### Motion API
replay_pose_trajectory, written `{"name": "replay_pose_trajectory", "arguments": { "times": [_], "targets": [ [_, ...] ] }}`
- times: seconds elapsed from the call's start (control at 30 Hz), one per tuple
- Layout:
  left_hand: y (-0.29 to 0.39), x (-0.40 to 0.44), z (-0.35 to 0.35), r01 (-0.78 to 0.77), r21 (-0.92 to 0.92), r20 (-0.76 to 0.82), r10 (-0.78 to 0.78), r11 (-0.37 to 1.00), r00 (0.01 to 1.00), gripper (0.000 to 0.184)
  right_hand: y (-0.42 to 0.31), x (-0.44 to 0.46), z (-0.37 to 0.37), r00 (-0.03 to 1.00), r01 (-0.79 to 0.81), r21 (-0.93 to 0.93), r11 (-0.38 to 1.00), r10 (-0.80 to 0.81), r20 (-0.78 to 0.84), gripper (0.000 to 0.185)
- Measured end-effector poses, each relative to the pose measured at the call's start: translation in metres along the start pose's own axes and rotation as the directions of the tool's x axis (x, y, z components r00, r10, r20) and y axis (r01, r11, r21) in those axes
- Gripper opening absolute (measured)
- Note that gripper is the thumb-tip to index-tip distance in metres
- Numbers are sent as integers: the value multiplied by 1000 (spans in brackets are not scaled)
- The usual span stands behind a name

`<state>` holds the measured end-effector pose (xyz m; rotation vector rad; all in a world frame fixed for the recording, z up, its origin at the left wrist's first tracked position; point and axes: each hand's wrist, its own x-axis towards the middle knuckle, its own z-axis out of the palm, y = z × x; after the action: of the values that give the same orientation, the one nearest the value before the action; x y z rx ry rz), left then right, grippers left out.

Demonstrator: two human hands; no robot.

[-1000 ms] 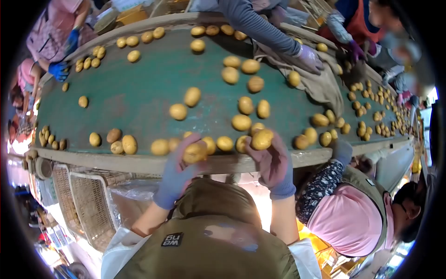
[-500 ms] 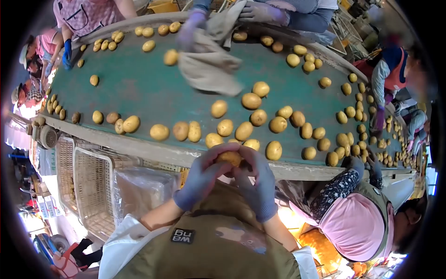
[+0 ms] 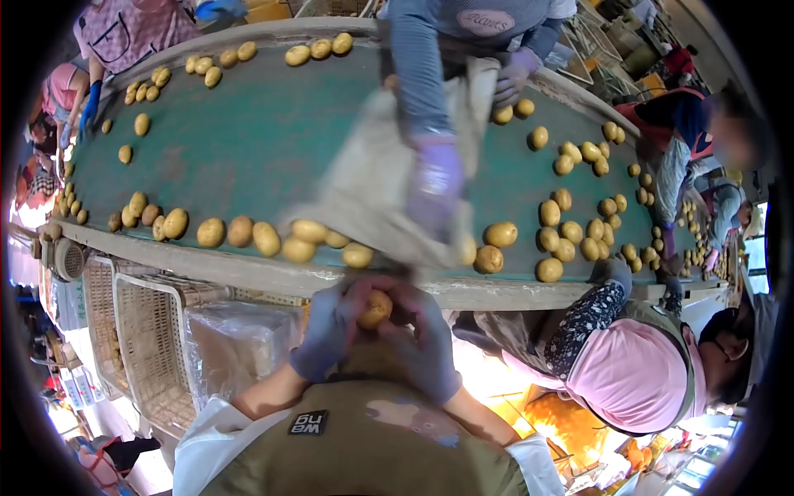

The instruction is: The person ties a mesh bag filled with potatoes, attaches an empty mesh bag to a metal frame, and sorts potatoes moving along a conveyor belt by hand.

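Between my two gloved hands, just in front of my apron, is a potato (image 3: 376, 309). My left hand (image 3: 325, 332) is closed on its left side, and my right hand (image 3: 420, 335) wraps it from the right. Past my fingers runs a green conveyor belt (image 3: 248, 140) with a pale wooden edge (image 3: 223, 268). Several potatoes lie along its near side, such as one potato (image 3: 357, 255) close to my hands. A grey cloth (image 3: 364, 182), blurred by motion, sweeps over the belt in a co-worker's purple-gloved hand (image 3: 436, 186) and covers part of it.
Plastic baskets (image 3: 161, 347) and a clear plastic bag (image 3: 240, 339) stand below the belt on the left. A co-worker in pink (image 3: 633, 364) leans to the belt on my right. More co-workers line the far side, one with a blue glove (image 3: 91, 103).
My hands have drawn back from the belt's edge toward my body with the potato. The co-worker's cloth has swept nearer to me. Potatoes on the belt have shifted left.
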<state>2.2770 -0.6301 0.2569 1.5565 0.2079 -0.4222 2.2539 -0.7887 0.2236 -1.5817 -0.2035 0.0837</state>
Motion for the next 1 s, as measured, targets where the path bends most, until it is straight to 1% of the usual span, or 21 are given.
{"name": "replay_pose_trajectory", "arguments": {
  "times": [0.03, 0.1, 0.17, 0.23, 0.27, 0.33, 0.4, 0.47, 0.53, 0.57, 0.6, 0.63, 0.67, 0.7, 0.73, 0.8, 0.83, 0.87, 0.9, 0.93, 1.0],
  "targets": [
    [-1, 1, -2, 2, 3, 4, -2, 1000, 1000, 38, -2, 0, -1, 999, -37, -42, 998, 36, -19, 49],
    [-13, 9, -2, -230, 342, -2, 245, 911, 970, 35, -3, 2, -6, 999, -46, -49, 998, 45, -15, 50],
    [-9, 13, 2, -248, 355, 23, 256, 902, 966, 34, -5, 2, -12, 999, -53, -51, 997, 52, -15, 51],
    [-4, 17, 2, -266, 369, 44, 269, 890, 962, 33, -7, 4, -15, 971, -228, 238, 944, 238, -14, 48],
    [-3, 17, 4, -266, 353, 75, 256, 897, 964, 33, -11, 4, -18, 971, -227, 241, 944, 237, -14, 48],
    [-3, 21, 10, -264, 339, 105, 242, 903, 965, 33, -14, 5, -27, 927, -328, 431, 841, 375, -26, 42],
    [-1, 23, 15, -389, 368, 174, 349, 844, 921, 34, -13, 4, -34, 929, -326, 385, 863, 368, -39, 41],
    [0, 25, 14, -422, 399, 213, 365, 814, 906, 35, -10, 5, -37, 931, -323, 337, 884, 361, -55, 40],
    [5, 28, 22, -458, 431, 253, 384, 777, 888, 37, -5, 8, -45, 975, -207, 87, 974, 213, -61, 43],
    [10, 26, 30, -225, 231, 160, 192, 947, 968, 38, -7, 9, -46, 975, -203, 88, 975, 209, -72, 43],
    [12, 24, 36, 33, -2, 119, -33, 999, 992, 40, -10, 9, -44, 929, -297, 483, 824, 365, -52, 42],
    [10, 22, 37, 29, 0, 134, -29, 1000, 991, 40, -13, 10, -41, 872, -318, 791, 523, 488, 28, 42],
    [5, 19, 42, -160, 61, 169, 148, 985, 975, 42, -11, 10, -43, 873, -304, 794, 526, 487, 12, 42],
    [2, 15, 43, -344, 108, 216, 316, 933, 924, 43, -14, 12, -44, 867, -266, 882, 390, 496, 42, 41],
    [-3, 12, 43, -347, 103, 235, 316, 932, 919, 43, -15, 12, -46, 865, -220, 944, 244, 497, 73, 42],
    [-14, 16, 44, -237, -314, 88, 277, 919, 957, 42, -14, 13, -57, 876, -197, 923, 331, 482, 14, 42],
    [-11, 18, 40, -232, -314, 106, 277, 920, 955, 42, -12, 11, -60, 885, -189, 895, 405, 466, -24, 43],
    [-6, 21, 36, -316, -190, 71, 334, 930, 940, 42, -6, 6, -67, 883, -174, 896, 408, 467, -41, 43],
    [-6, 24, 27, -391, -63, 40, 394, 918, 918, 42, 8, 1, -71, 936, -147, 941, 305, 350, 33, 42],
    [-9, 27, 23, -392, -69, 54, 396, 917, 917, 42, 16, -2, -77, 973, -134, 971, 199, 213, 91, 43],
    [-18, 30, 22, -416, 13, -3, 416, 909, 909, 41, 21, -2, -89, 970, -142, 980, 142, 220, 108, 40]
  ]
}}
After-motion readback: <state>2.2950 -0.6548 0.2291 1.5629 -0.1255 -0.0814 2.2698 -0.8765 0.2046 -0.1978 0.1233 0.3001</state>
